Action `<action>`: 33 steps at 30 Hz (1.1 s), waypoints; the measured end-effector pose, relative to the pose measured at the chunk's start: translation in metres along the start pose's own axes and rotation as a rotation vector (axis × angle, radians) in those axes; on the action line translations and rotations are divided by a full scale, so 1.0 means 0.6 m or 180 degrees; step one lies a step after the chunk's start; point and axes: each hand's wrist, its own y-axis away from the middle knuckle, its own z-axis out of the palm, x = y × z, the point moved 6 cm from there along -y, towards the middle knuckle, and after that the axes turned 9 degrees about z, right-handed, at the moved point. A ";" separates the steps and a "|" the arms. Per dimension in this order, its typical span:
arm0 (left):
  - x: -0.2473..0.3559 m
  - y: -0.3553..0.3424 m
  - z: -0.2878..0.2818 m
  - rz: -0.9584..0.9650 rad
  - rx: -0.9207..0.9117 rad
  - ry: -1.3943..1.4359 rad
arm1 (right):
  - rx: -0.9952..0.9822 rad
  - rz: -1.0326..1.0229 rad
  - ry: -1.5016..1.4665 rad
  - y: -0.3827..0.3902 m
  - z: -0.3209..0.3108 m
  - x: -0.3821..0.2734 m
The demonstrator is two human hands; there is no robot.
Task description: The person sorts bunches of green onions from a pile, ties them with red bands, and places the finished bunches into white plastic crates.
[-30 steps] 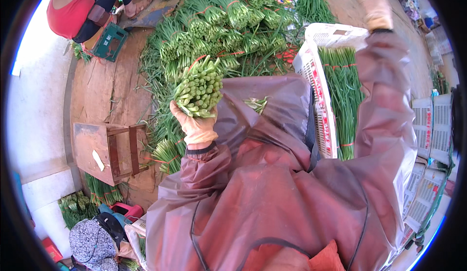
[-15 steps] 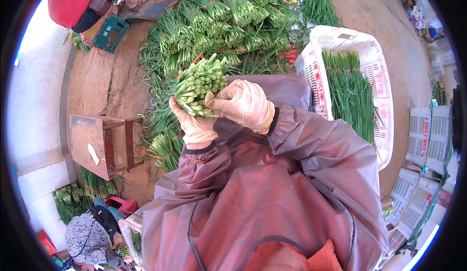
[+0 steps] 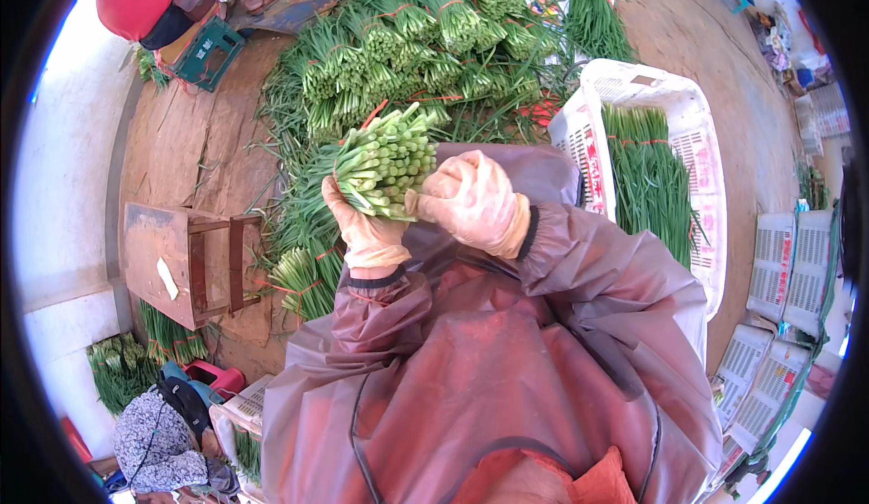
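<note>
A thick bundle of green garlic chives is held up before my chest, its pale cut ends toward me. My left hand, in a thin cream glove, wraps it from the left and below. A red tie sticks out at its upper left. Against the bundle's lower right edge rest the thumb and fingertips of my gloved right hand; its fingers are curled closed. Whatever they may pinch there is too small to make out. The leaves trail off leftward behind my left hand.
Tied chive bundles are heaped ahead of me. At right stands a white plastic crate with chives inside. A small wooden stool is at left. Two other people sit nearby, one at upper left, one at lower left.
The bundle and both hands have shifted slightly to the right. My right hand has moved a little lower and away, its fingertips still at the bundle's edge.
</note>
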 end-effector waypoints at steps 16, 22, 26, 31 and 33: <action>-0.003 0.013 0.018 -0.1183 -0.1534 0.1416 | 0.2330 0.0568 0.0727 -0.082 -0.476 0.256; 0.004 0.036 -0.007 -0.0595 0.0050 0.0281 | 0.2166 0.2483 0.3255 -0.075 -0.585 0.488; -0.015 0.025 -0.018 -0.0402 -0.0217 -0.0248 | 0.0434 0.2067 0.2258 -0.029 -0.430 0.590; -0.044 0.074 0.008 -0.0854 -0.0589 -0.1118 | -0.0733 0.2003 -0.0057 0.024 -0.175 0.323; -0.035 0.035 -0.033 -0.1080 -0.1344 -0.0559 | -0.1290 0.2095 -0.1006 0.031 -0.087 0.209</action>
